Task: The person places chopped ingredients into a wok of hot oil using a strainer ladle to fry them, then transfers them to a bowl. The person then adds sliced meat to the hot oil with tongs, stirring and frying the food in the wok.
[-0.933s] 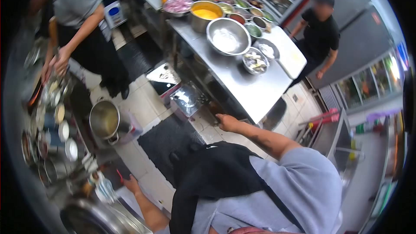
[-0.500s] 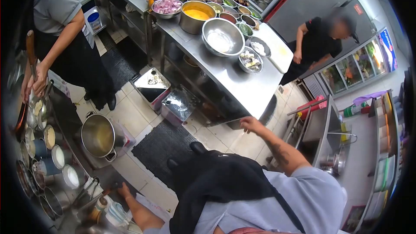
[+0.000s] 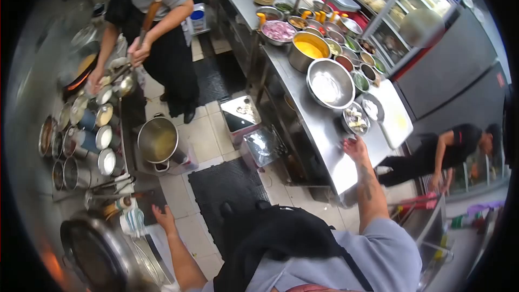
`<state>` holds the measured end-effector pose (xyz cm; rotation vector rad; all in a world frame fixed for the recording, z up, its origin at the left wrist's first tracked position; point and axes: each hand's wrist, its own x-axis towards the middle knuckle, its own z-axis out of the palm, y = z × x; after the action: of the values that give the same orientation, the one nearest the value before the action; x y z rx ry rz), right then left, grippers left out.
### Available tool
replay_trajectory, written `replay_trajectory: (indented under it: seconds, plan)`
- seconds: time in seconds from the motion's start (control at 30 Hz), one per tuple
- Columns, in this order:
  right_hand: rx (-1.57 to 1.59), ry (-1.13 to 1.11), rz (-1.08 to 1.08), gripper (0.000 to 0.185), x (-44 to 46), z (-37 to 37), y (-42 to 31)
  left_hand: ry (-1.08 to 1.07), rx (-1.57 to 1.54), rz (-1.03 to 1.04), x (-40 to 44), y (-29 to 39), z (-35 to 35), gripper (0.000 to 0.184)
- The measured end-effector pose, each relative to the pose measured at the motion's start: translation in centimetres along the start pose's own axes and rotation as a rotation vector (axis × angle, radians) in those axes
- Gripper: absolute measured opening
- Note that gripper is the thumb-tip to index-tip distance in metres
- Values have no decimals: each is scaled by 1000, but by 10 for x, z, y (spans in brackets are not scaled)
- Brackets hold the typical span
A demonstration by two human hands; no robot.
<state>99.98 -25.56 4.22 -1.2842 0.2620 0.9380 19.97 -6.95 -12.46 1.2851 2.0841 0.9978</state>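
Note:
My right hand reaches over the edge of the steel table. Its fingers are apart, just short of a small steel bowl of pale, cut pieces; whether a fingertip touches the rim I cannot tell. Behind that stands a large, shiny mixing bowl, with a dish of white food to its right. Low on the left, my left hand is open and holds nothing. The striped cloth and a dark utensil handle lie closest to it, by the stove.
A co-worker holds a wooden-handled tool at the stove on the left. Another person bends at the far right. A big pot stands by the stove, and lidded bins sit beside the table. A black mat covers the floor.
My right hand has moved forward to the bowl of cut pieces. My left hand has come away from the utensil handle and opened. The view has turned; the person at right now bends lower.

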Motion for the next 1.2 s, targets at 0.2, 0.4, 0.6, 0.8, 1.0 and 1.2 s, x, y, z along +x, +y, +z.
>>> replay_trajectory:
  seconds: [0.2,0.4,0.6,0.8,1.0,1.2]
  plan:
    - [207,-391,107,30,12,-24,-18,229,17,299,-145,136,-119,51]
    - [138,-327,183,34,13,-36,-34,574,332,149,-225,60,-256,60]
    - [8,-348,119,14,41,-96,-19,539,511,-447,-336,4,-312,72]
    - [-360,-563,355,13,-7,-11,35,652,510,-629,-396,9,-321,68]
    - [-860,-687,368,22,-74,50,95,579,-168,-673,-398,-42,-333,68]
    - [-1175,-879,364,15,-230,200,254,393,-1546,-629,-354,-59,-337,27]
